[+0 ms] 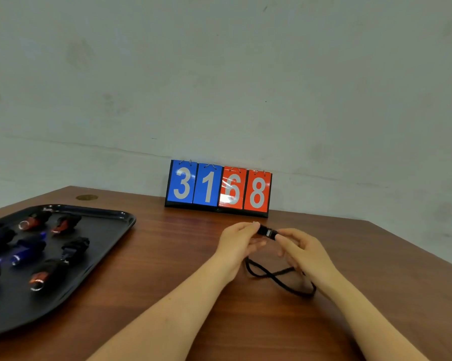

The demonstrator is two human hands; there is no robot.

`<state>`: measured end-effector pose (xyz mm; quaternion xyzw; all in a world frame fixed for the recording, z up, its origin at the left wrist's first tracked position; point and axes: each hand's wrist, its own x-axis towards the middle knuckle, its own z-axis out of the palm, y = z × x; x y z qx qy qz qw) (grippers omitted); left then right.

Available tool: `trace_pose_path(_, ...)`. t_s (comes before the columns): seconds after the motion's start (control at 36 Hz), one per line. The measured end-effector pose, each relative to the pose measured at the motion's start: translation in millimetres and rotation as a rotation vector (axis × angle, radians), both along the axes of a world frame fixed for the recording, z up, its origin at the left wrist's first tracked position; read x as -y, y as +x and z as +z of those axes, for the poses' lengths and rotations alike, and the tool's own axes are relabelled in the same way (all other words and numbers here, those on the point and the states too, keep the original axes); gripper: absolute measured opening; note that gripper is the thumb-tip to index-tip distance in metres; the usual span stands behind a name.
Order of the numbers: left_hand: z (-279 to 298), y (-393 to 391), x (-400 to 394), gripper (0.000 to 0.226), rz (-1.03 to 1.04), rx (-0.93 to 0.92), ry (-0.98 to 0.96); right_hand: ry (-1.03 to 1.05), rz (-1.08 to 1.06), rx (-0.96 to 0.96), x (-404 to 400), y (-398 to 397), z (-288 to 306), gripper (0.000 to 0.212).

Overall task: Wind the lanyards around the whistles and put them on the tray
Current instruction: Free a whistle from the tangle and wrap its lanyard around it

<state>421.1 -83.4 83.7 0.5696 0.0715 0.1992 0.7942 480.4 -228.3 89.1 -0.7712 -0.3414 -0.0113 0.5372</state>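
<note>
Nearest the camera: two bare forearms come in from the bottom edge over the wooden table (167,256). Black lanyard (279,276) lies slack on the table under and between the wrists, one loose loop, not yet wound. Above it, left hand (239,243) pinches one end of a black whistle (266,231), fingers curled on it; right hand (301,250) pinches the other end, fingertips closed on it. Whistle is lifted clear of the table between the two hands. Likely reason for the two-ended hold: one hand steadies the body while the other takes up cord for the wrap. Judgement: winding not started on this one. Left side, well apart from the hands: black tray (110,230) with finished whistles (63,251) on it, each bundled in its cord. I count about eight: three red/orange, three or so blue, the rest dark; the ones at the left edge are cut off, so the count is approximate. They lie spread out, not stacked, probably so the wraps don't snag. Room left on the tray's near-right area for the next one. Farthest back, against the wall: flip scoreboard (218,190), four cards, two blue reading 3 1, two red reading 6 8. One brass-coloured disc (86,197) set in the table behind the tray.
</note>
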Motion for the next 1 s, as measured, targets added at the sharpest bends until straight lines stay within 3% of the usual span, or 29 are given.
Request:
trace_pose_path(0.14,10.5,-4.7,-2.0,0.016,0.056,0.047,-0.295,-0.188,-0.025,0.038,0.7,4.6,-4.9,0.024)
trace_pose_path(0.28,18.7,-10.5,-16.7,0.015,0.091,0.111,-0.614,0.009,-0.030,-0.108,5.9,7.6,0.9,0.032)
trace_pose_path(0.42,18.5,-16.1,-15.0,0.019,-0.009,0.133,-0.698,0.217,-0.068,-0.236,10.9,11.1,3.9,0.032)
trace_pose_path(0.53,19.5,-17.2,-8.3,0.032,-0.084,0.137,-0.703,0.254,-0.156,-0.294,8.9,16.6,0.3,0.030)
trace_pose_path(0.86,18.5,-19.8,-8.3,0.026,-0.084,0.121,-0.499,0.200,-0.180,-0.419,4.4,24.3,-6.6,0.025)
trace_pose_path(0.92,14.1,-16.3,-10.9,0.017,-0.065,0.039,-0.234,0.249,-0.188,-0.456,5.1,25.4,-5.8,0.023)
trace_pose_path(1.0,4.7,-9.3,-13.9,0.021,0.075,-0.179,0.279,0.355,-0.168,-0.524,5.6,25.4,-3.5,0.022)
